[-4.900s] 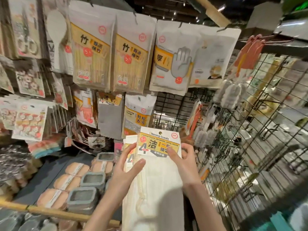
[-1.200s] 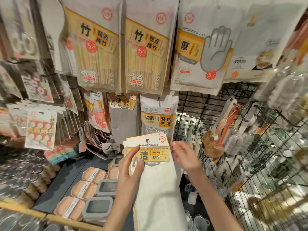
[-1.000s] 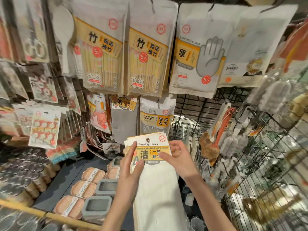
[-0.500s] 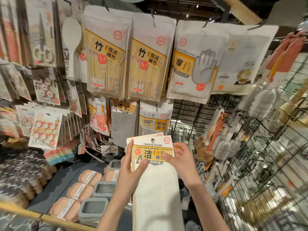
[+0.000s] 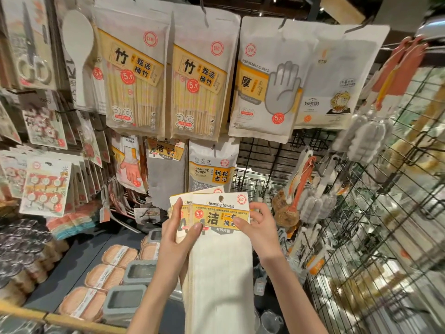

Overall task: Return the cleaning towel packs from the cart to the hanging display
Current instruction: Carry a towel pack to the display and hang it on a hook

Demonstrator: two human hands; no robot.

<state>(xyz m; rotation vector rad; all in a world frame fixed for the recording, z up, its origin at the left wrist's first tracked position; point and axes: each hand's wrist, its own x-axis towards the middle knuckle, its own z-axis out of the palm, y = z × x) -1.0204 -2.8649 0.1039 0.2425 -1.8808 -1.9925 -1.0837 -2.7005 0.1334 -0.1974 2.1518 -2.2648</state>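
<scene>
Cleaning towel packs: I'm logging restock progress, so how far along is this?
Done: one grey pack already hangs on the display. In hand: both hands, left and right, hold white cleaning towel packs below it. Left: hooking these on.

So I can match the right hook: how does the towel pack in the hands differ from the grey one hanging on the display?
The held cleaning towel pack is cream; the hanging towel pack is grey. The held one is gripped by the left hand and right hand, fully visible; the hanging one is partly covered by bags above. Both carry the same yellow header card.
</scene>
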